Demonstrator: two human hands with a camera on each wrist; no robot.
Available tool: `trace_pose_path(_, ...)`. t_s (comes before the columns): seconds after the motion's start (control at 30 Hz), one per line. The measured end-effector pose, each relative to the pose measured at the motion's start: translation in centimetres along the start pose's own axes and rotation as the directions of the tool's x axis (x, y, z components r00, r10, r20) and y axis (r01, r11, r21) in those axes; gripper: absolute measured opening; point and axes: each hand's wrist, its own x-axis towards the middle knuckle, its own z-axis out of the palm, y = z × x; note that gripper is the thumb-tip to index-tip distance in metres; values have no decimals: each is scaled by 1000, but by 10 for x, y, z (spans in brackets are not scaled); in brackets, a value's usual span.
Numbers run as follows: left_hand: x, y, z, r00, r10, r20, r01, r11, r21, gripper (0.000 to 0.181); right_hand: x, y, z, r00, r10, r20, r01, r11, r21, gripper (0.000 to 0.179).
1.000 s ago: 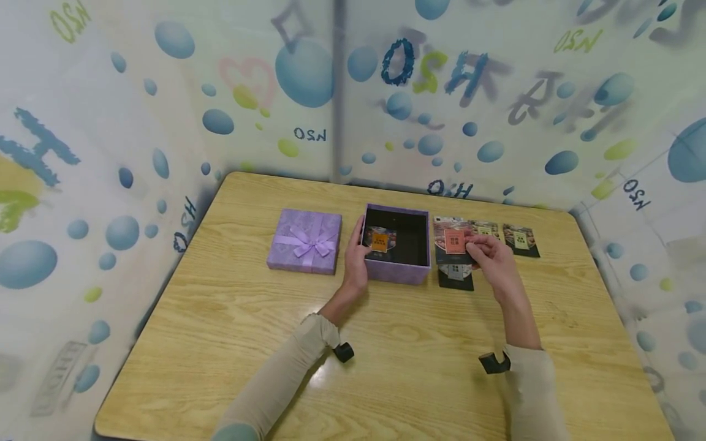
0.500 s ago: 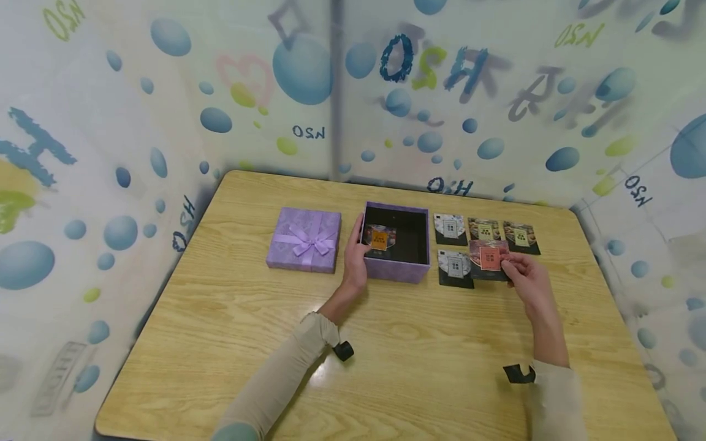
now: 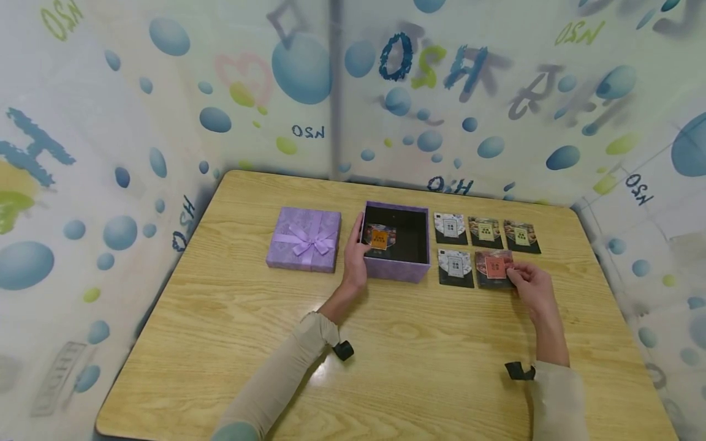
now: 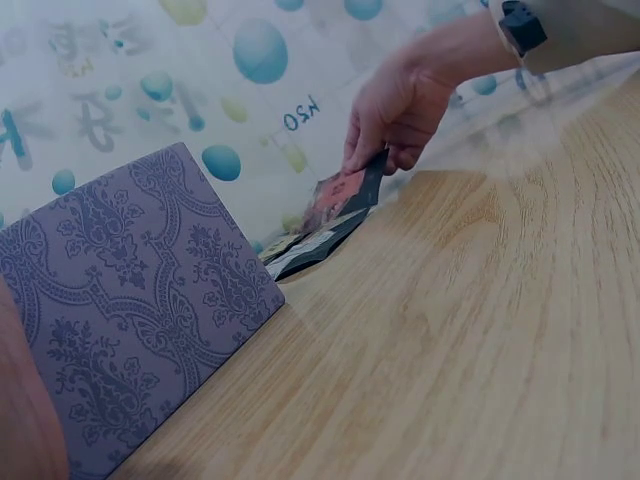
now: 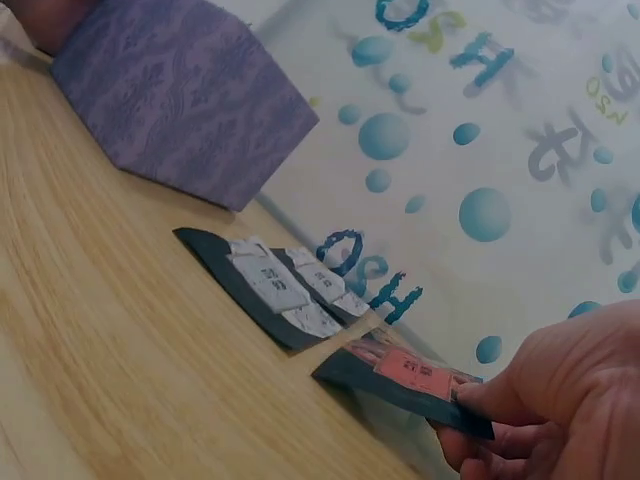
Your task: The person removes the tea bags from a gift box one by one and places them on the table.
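Note:
My right hand [image 3: 534, 289] pinches the right edge of a flat black packet with a red label [image 3: 493, 270], thumb on top and fingers beneath. In the right wrist view that packet [image 5: 415, 374] is tilted, its near edge slightly above the table. My left hand [image 3: 356, 263] grips the left wall of an uncovered purple box [image 3: 397, 271], thumb over the rim. Inside the box, at its left, lies a packet with an orange label [image 3: 380, 237]. From the left wrist, the patterned box wall [image 4: 150, 290] hides part of the scene.
Two white-labelled packets, one rear [image 3: 450, 229] and one front [image 3: 455, 268], lie right of the box. Further right at the back are two yellow-green-labelled packets, one [image 3: 486, 233] beside the other [image 3: 522, 236]. The purple lid with a bow [image 3: 301, 239] sits on the wooden table [image 3: 408, 355], left of the box.
My right hand has carried the red-labelled packet rightward and then down beside the front white-labelled packet, uncovering both white-labelled packets. My left hand has stayed on the box.

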Motion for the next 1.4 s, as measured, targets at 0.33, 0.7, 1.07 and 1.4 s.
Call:
trace_pose_path(0.33,1,0,0,1000,4,0,-4,1000,15,78,1,0,8,992,32,-125,-67,957,-281,37)
trace_pose_path(0.7,0,-2,0,1000,3,-7,-3,1000,-4,78,1,2,13,990,32,-140,-81,928,-364,32)
trace_pose_path(1.07,0,-1,-1,1000,6,-9,-7,1000,-7,78,-1,-1,17,994,-8,-107,-26,948,-317,77)
trace_pose_path(1.4,1,0,0,1000,3,-5,-3,999,-36,79,1,-23,30,957,-239,-167,169,921,-351,55)
